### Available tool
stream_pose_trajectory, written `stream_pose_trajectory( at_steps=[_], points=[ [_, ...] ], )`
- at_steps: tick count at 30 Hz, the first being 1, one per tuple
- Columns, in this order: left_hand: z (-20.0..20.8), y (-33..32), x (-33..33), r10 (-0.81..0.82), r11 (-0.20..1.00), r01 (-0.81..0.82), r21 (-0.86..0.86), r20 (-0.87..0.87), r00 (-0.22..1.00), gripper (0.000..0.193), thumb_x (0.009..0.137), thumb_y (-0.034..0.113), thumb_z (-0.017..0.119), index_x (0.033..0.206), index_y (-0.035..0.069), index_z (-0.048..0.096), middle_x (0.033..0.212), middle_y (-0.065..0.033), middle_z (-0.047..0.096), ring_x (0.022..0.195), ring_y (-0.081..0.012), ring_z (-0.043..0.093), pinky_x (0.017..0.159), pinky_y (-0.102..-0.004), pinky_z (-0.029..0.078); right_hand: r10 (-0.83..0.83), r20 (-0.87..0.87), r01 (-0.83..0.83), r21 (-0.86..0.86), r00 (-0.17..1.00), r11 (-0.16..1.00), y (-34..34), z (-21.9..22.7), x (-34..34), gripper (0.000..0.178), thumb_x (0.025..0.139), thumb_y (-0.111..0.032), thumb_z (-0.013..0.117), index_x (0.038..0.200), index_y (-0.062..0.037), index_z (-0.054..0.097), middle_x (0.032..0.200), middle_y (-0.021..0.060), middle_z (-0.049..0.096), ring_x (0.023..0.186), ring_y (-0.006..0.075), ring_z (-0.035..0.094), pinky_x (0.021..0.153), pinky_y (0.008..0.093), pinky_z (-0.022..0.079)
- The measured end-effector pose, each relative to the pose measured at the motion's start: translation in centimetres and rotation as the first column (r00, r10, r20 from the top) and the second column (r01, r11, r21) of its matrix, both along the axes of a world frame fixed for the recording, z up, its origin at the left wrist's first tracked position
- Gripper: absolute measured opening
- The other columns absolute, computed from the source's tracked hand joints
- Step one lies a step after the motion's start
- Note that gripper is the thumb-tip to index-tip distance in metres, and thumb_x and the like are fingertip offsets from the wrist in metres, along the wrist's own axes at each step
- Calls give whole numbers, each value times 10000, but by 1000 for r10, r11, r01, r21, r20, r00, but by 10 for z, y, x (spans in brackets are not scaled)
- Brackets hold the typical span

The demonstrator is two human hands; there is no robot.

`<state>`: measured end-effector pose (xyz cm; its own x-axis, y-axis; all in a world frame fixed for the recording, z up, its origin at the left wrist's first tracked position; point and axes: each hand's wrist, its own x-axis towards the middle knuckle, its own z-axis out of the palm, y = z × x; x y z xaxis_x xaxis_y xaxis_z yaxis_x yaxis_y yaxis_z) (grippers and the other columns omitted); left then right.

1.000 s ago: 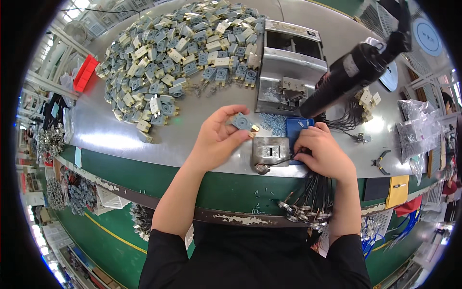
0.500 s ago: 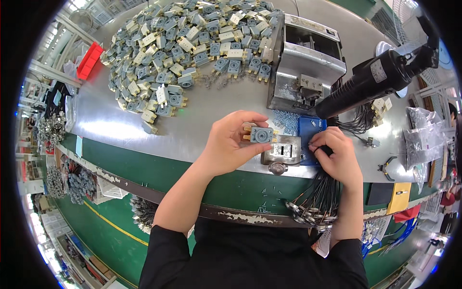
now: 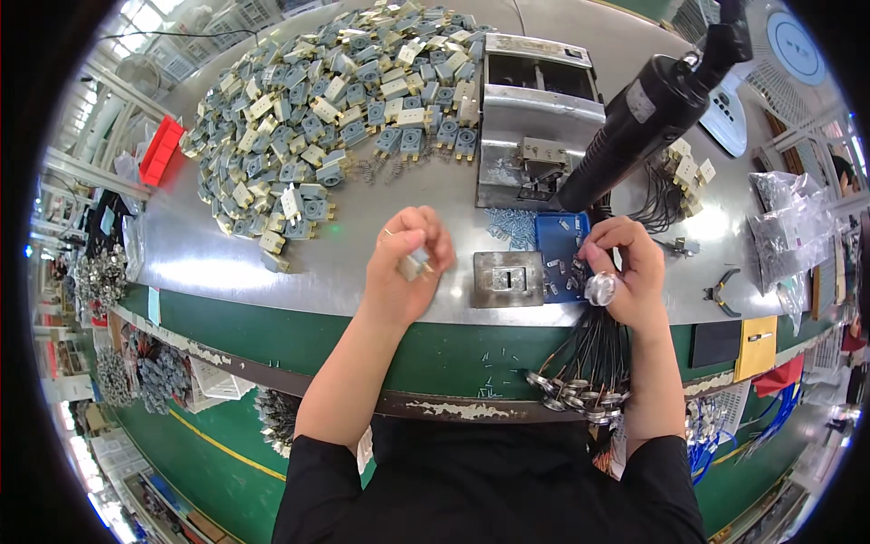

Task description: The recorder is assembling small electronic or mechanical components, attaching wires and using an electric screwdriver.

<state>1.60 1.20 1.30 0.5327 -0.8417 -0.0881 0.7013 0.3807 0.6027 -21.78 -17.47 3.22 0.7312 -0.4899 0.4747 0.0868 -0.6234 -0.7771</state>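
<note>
My left hand (image 3: 410, 263) is closed around a small grey-and-white block (image 3: 416, 267), partly hidden by the fingers and blurred. To its right a flat metal fixture (image 3: 489, 292) with a slotted window lies on the bench. My right hand (image 3: 630, 272) is at the right edge of a blue tray (image 3: 550, 234) of small metal parts. Its thumb and forefinger are pinched together, and a round shiny metal piece (image 3: 600, 289) is held against the lower fingers. Whether the fingertips also pinch a small part cannot be seen.
A large heap of grey blocks with brass terminals (image 3: 344, 100) covers the back left. Behind the tray stand a metal machine (image 3: 526, 127) and a black cylindrical tool (image 3: 625, 118). Loose screws (image 3: 510, 228) lie beside the tray. Black cables with round metal ends (image 3: 580, 394) hang over the front edge.
My left hand has drawn left and down with the block, turning it. The round metal piece, before in front of the fixture, is now in my right hand. The whole view has shifted slightly.
</note>
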Motion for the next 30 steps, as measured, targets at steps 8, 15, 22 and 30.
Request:
stream_pose_trajectory(
  at_steps=[8, 15, 22, 30],
  points=[
    [5, -11, -21, -218, 965, -37, 260, 870, 441, 444, 723, 153, 891, 774, 105, 452, 750, -18, 558, 688, -126, 569, 613, -290, 435, -42, 28, 37, 182, 999, 983, 1, -3, -2, 129, 990, 51, 664, 993, -5, 549, 976, 115, 645, 800, 153, 637, 734, 295, 522],
    [11, -29, -43, -103, 941, -338, 15, 964, -245, 573, 600, 385, 1012, 771, 97, 547, 723, -34, 570, 670, -242, 592, 600, -361, 485, -82, 30, 77, 155, 996, 985, 5, 1, 1, 169, 923, 8, 760, 951, 5, 593, 890, 112, 693, 771, 185, 658, 728, 299, 534],
    [4, -12, -20, -36, 998, -50, 30, 992, -124, 387, 668, 145, 952, 995, 59, 764, 1054, -76, 800, 887, -273, 700, 780, -384, 567, -105, 27, 100, 159, 994, 982, 5, 1, 0, 158, 912, 4, 762, 941, -3, 607, 894, 113, 702, 783, 206, 678, 737, 308, 539],
    [-12, -11, -17, -21, 999, -43, 22, 1000, 22, 243, 723, 23, 910, 938, 63, 806, 1074, -85, 817, 917, -259, 695, 803, -375, 565, 0, 63, 6, -101, 998, 995, -3, -3, -4, 154, 920, 123, 703, 960, 23, 593, 922, 138, 696, 766, 174, 705, 716, 312, 583]
  ],
)
